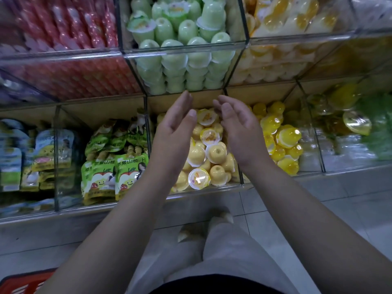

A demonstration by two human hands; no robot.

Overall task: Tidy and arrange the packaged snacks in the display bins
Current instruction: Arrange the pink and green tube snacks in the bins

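Both hands hover over a clear lower-row bin (212,188) filled with several pale yellow jelly cups (216,153), some upright with printed lids, some upside down. My left hand (176,128) is on the bin's left side, fingers straight, palm facing right. My right hand (235,126) is on the bin's right side, palm facing left, fingers relaxed. Neither hand holds anything. The cups between the palms are partly hidden by the hands.
Green snack pouches (114,166) fill the bin to the left and bright yellow jelly cups (284,136) the bin to the right. Above are bins of green jelly cups (186,49), red packets (70,39) and orange cups (282,24). A red basket (21,283) sits on the tiled floor at lower left.
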